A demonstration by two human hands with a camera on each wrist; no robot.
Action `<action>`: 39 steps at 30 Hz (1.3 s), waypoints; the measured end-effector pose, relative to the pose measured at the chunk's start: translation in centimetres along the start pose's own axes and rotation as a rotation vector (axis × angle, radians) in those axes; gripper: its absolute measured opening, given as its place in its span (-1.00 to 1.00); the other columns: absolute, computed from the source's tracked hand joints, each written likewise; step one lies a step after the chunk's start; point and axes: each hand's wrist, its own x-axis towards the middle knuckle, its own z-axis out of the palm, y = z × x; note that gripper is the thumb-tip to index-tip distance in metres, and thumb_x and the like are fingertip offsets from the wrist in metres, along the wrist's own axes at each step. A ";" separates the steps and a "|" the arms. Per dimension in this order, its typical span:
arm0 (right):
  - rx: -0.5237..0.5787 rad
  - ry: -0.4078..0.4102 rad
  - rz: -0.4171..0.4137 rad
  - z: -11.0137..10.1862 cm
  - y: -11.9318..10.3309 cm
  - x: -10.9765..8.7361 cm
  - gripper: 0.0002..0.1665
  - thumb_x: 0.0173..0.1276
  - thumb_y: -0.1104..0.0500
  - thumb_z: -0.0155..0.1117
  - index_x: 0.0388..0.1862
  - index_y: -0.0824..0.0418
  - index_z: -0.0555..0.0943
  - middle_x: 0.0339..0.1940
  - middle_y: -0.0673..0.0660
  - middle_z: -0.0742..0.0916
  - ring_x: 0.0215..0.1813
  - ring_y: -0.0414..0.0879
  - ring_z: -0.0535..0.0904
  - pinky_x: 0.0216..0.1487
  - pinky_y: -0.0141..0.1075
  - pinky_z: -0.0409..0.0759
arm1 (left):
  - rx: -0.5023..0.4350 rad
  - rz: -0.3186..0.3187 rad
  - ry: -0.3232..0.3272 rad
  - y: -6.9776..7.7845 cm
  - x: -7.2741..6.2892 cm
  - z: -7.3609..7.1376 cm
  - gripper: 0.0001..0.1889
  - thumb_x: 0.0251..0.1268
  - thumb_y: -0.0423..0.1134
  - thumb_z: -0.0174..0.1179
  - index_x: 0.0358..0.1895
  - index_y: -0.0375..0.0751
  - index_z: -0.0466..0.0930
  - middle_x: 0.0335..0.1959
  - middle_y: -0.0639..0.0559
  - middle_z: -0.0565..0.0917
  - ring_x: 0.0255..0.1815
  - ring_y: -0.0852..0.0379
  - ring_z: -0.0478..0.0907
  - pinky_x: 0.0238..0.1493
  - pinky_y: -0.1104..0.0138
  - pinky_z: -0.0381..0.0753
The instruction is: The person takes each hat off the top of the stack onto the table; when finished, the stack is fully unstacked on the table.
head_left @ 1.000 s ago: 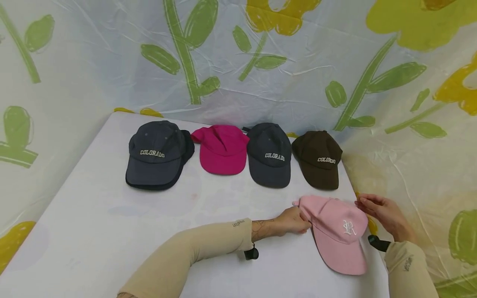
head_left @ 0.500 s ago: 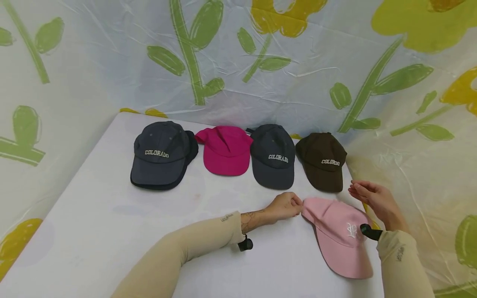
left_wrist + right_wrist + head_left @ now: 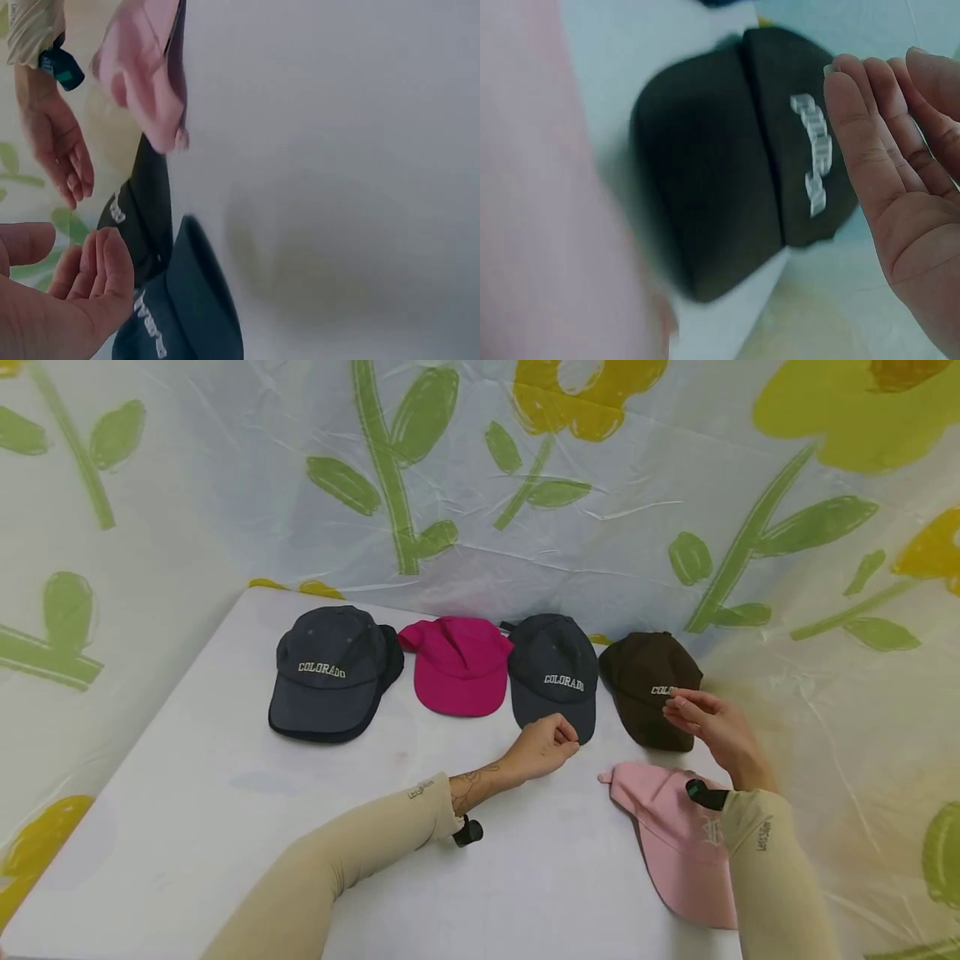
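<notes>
A pink cap (image 3: 660, 835) with a white letter lies at the table's right, partly hidden by the right forearm; neither hand touches it. My left hand (image 3: 542, 747) holds nothing. In the left wrist view its thumb stands apart from its loosely bent fingers (image 3: 109, 262). In the head view it overlaps the brim of a dark grey-blue COLORADO cap (image 3: 553, 652); contact cannot be told. My right hand (image 3: 716, 727), also holding nothing, hovers by the brown COLORADO cap (image 3: 645, 668), covering part of its lettering. In the right wrist view, its fingers (image 3: 859, 127) are nearly straight.
Left of these caps lie a magenta cap (image 3: 461, 664) and a grey-blue COLORADO cap (image 3: 326, 668) stacked over a darker one (image 3: 392, 656). The caps form a row along the back of the white table (image 3: 225, 827). A flower-printed sheet (image 3: 247, 468) hangs behind and beside it.
My left hand has let go of the pink cap's strap end and moved up and left. My right hand has moved from beside the pink cap up to the brown cap.
</notes>
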 end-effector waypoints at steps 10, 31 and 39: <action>-0.028 -0.043 -0.015 4.3 -0.7 3.6 -0.67 0.50 0.31 0.19 0.18 0.40 0.54 -0.14 0.03 0.82 -0.07 -0.15 0.78 0.01 -0.38 0.69 | 0.058 0.042 0.114 -0.5 0.1 -4.3 -0.86 0.40 -0.29 0.21 -0.09 -0.26 0.57 -0.23 -0.07 0.66 -0.23 0.17 0.57 -0.19 0.42 0.55; -0.077 -0.115 -0.035 12.3 -2.3 8.8 -0.42 0.51 0.27 0.21 0.34 0.62 0.35 -0.07 0.10 0.76 -0.05 -0.16 0.76 0.06 -0.37 0.67 | 0.086 0.032 0.281 -2.0 -1.0 -10.1 -0.81 0.42 -0.30 0.21 0.00 -0.27 0.55 -0.07 -0.14 0.67 -0.08 -0.01 0.61 -0.04 0.24 0.67; -0.120 -0.150 -0.029 14.8 -2.3 10.3 -0.44 0.52 0.25 0.20 0.35 0.57 0.39 -0.03 0.11 0.75 -0.05 -0.19 0.76 0.06 -0.39 0.67 | 0.076 0.027 0.341 -3.0 -2.1 -12.1 -0.79 0.43 -0.29 0.21 0.03 -0.28 0.55 -0.08 -0.16 0.66 -0.06 -0.03 0.63 -0.01 0.18 0.67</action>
